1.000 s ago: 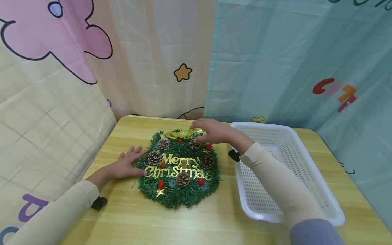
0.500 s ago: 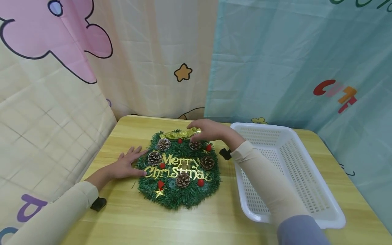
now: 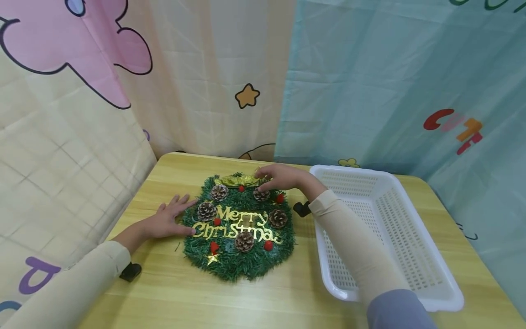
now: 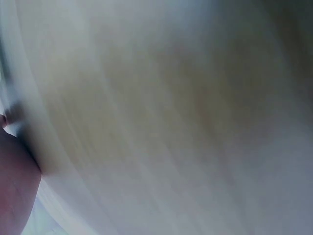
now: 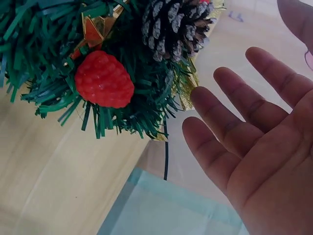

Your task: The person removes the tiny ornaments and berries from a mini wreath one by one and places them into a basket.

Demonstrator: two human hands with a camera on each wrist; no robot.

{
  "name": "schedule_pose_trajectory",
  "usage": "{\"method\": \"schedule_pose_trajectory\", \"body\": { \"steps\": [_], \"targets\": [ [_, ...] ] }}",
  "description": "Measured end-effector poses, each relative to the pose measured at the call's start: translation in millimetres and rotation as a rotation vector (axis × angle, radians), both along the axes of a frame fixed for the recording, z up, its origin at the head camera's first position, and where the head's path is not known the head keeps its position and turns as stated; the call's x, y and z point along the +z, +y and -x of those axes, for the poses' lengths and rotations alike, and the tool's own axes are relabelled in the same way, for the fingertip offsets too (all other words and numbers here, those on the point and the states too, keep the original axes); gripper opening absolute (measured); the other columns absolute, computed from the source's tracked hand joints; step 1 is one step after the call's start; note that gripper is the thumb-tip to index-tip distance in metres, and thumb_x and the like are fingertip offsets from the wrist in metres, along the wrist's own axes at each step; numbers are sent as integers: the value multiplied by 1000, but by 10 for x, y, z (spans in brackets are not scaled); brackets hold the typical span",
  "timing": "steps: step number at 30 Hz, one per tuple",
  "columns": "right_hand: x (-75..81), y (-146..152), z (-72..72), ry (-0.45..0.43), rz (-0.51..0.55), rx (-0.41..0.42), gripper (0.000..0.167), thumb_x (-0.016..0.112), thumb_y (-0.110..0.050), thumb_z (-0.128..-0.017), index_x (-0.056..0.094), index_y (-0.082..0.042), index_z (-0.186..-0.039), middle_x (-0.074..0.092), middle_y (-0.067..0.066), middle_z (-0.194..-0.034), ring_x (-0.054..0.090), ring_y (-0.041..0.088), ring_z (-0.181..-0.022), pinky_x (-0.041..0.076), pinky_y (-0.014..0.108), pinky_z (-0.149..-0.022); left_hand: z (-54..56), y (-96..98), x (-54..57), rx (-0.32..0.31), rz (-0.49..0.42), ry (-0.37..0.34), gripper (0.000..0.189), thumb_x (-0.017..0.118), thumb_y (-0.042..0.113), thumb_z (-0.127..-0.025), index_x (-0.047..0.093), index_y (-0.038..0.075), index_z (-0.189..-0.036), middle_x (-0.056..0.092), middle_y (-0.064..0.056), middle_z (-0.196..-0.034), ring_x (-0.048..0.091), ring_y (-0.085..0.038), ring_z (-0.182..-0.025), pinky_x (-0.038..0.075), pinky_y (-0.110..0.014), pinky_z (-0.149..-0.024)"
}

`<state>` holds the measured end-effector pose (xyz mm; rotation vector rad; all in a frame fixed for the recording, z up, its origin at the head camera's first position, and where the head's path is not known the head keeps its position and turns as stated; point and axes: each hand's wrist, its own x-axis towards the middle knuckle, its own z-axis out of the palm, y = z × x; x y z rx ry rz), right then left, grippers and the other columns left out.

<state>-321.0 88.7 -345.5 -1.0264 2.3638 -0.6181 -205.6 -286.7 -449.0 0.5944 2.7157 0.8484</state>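
Note:
A green tinsel Christmas wreath (image 3: 242,265) lies flat on the wooden table, with gold "Merry Christmas" lettering (image 3: 242,214), pine cones (image 3: 244,241), red berries (image 5: 103,80) and a gold ribbon bow (image 3: 234,181) at its top. My left hand (image 3: 166,221) is at the wreath's left edge, fingers spread, thumb beside the lettering. Over the upper right of the wreath is my right hand (image 3: 283,177), near a pine cone and the bow's end. In the right wrist view its fingers (image 5: 230,122) are loosely bent and grip nothing. The left wrist view is mostly blurred tabletop.
To the right stands a white plastic basket (image 3: 427,228) with perforated walls, partly under my right forearm. The wooden table (image 3: 230,301) ends at printed curtains (image 3: 205,91) behind and at the sides.
My right forearm has shifted left, and the right hand is slightly lower over the wreath's top. My left hand keeps its place at the edge. The wreath looks unmoved.

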Motion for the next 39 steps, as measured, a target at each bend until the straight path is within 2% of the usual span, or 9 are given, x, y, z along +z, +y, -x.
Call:
{"method": "schedule_pose_trajectory", "body": {
  "steps": [6,13,23,32,39],
  "targets": [
    [-19,-6,-5,-24,-40,4,49,62,-26,-100,52,-5,-143,51,11,-145,53,29,-128,45,42,-102,9,3,10,-2,-2,-8,92,73,50,-87,27,14,-159,6,-27,-162,-9,-52,-145,-8,-74,-106],
    [-2,-66,-4,8,-107,32,48,62,-24,-100,53,-6,-143,52,10,-144,51,28,-129,44,43,-103,-14,-9,25,-1,1,-14,92,73,50,-87,28,13,-158,6,-28,-162,-9,-52,-145,-9,-74,-105],
    [7,-152,30,40,-180,67,45,64,-18,-98,55,-5,-140,55,11,-138,52,27,-126,44,42,-103,15,-18,-4,9,3,-17,93,72,52,-86,28,14,-158,6,-25,-163,-9,-50,-146,-9,-72,-107],
    [-14,-154,60,24,-220,80,40,66,-12,-96,59,-3,-133,60,11,-126,57,24,-114,47,41,-98,6,34,27,1,-8,-20,92,72,51,-87,27,15,-159,5,-25,-163,-10,-50,-146,-10,-72,-107],
    [-20,-136,83,44,-224,97,26,66,-10,-94,64,-5,-120,59,6,-106,52,19,-93,46,36,-85,21,49,43,-5,-13,-21,92,73,50,-86,29,13,-158,6,-27,-162,-10,-51,-145,-9,-73,-106]
  ]
}}
